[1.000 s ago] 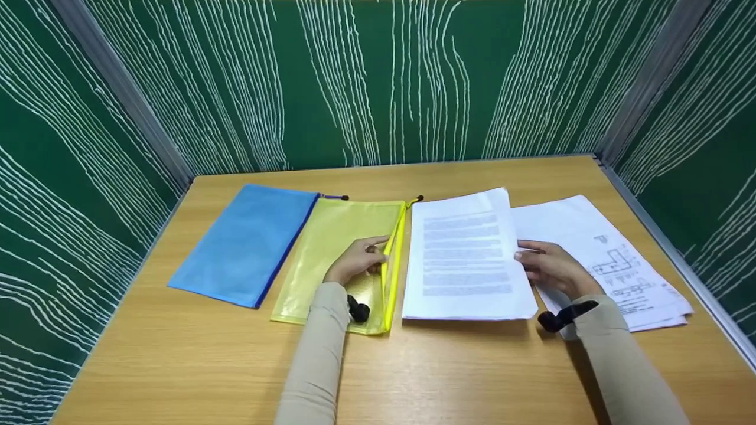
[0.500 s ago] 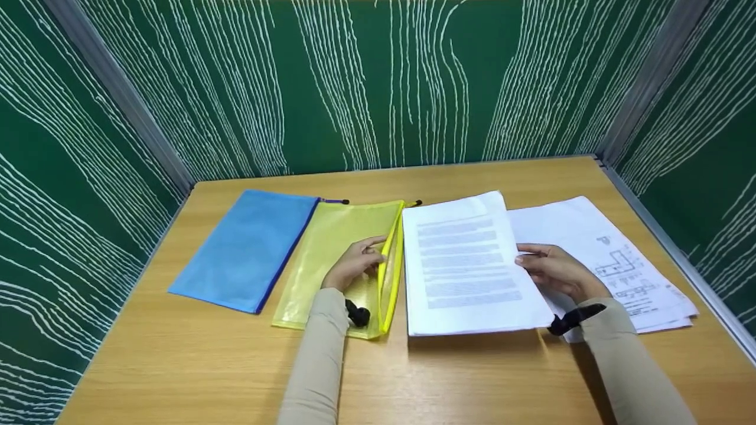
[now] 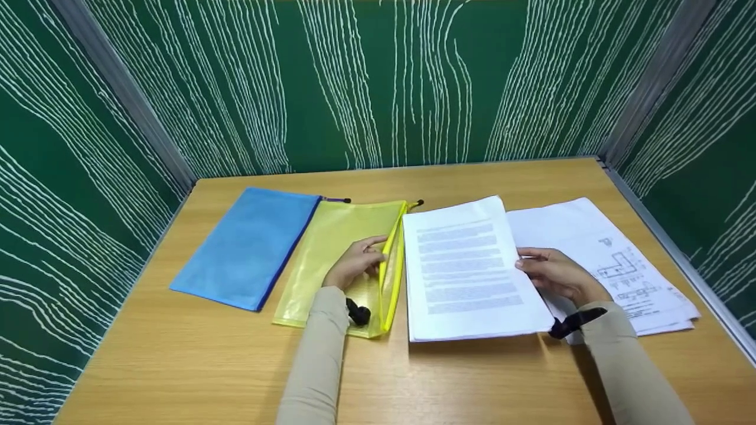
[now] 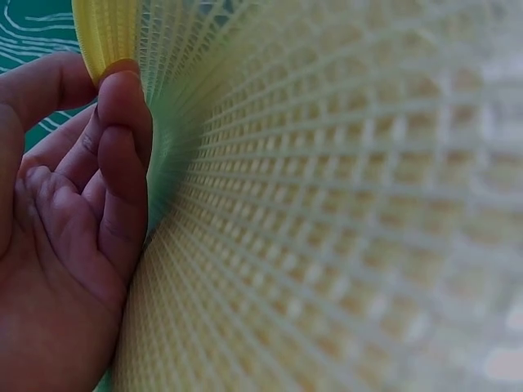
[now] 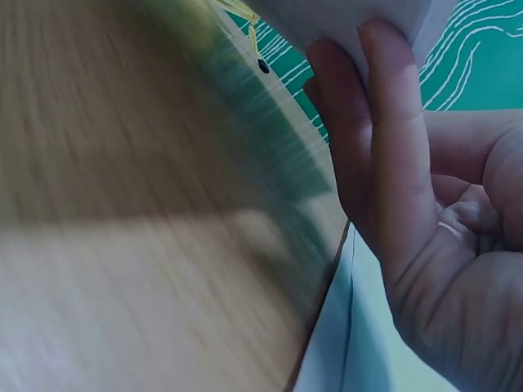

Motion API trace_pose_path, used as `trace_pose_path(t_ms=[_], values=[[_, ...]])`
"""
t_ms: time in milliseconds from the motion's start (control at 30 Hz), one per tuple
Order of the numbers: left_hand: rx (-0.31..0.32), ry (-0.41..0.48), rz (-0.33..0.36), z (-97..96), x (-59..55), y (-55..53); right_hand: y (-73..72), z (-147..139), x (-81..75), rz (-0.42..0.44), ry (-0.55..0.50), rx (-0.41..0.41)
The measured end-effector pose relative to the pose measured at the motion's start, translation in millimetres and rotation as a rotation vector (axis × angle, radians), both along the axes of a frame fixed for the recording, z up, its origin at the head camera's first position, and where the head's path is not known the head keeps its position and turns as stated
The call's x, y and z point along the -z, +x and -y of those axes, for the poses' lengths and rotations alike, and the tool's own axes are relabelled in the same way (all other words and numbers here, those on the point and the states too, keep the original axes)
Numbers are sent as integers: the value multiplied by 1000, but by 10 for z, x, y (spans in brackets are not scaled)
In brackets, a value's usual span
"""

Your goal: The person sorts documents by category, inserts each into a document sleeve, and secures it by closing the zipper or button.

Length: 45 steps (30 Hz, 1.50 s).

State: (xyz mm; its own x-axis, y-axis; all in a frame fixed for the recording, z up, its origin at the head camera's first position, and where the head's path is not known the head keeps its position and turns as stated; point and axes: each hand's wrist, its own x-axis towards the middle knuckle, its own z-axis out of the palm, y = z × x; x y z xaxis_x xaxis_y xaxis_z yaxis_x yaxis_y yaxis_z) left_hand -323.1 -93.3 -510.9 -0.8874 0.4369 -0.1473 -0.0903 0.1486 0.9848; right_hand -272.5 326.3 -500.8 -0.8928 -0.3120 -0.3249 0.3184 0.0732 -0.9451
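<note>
A yellow mesh zipper pouch (image 3: 336, 248) lies mid-table, its zipped side gaping toward the right. My left hand (image 3: 356, 261) pinches the upper edge of that opening; in the left wrist view the thumb and finger grip the yellow zipper band (image 4: 108, 37). A stack of printed paper (image 3: 463, 271) is held by my right hand (image 3: 558, 274) at its right edge, thumb on top and fingers beneath. The stack is tilted, its left edge right beside the pouch's opening. From below, the right wrist view shows the fingers (image 5: 396, 139) against the stack's underside.
A blue zipper pouch (image 3: 248, 248) lies to the left of the yellow one. On the right, several sheets with line drawings (image 3: 614, 265) lie partly under my right hand and the held stack. Green walls with white lines (image 3: 378, 82) enclose the wooden table (image 3: 236, 366).
The paper stack has moved slightly toward me and left, its left edge now close against the pouch. The pouch's opening gapes a bit wider. My left hand has kept its pinch.
</note>
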Motion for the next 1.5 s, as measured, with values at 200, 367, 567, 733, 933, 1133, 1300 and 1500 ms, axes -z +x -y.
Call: trace_pose_path(t_ms=[200, 367, 567, 733, 933, 1133, 1300, 1500], values=[[-13, 3, -13, 18, 41, -25, -19, 37, -17, 10, -21, 12], [-15, 6, -22, 42, 56, -14, -45, 112, -26, 0, -55, 4], [-17, 3, -17, 50, 66, -14, -82, 204, -9, -26, -73, -13], [-20, 10, -7, 47, 63, -16, -99, 243, -23, -29, -21, -17], [0, 37, 21, 39, 21, -9, -96, 280, -37, -12, -31, 2], [11, 48, 34, 34, -26, 21, -70, 324, -36, -4, -75, 24], [-4, 30, 23, 18, 6, 14, -51, 335, -43, 7, -92, 40], [0, 13, 12, 5, 39, -7, -37, 341, -84, 6, -120, 47]])
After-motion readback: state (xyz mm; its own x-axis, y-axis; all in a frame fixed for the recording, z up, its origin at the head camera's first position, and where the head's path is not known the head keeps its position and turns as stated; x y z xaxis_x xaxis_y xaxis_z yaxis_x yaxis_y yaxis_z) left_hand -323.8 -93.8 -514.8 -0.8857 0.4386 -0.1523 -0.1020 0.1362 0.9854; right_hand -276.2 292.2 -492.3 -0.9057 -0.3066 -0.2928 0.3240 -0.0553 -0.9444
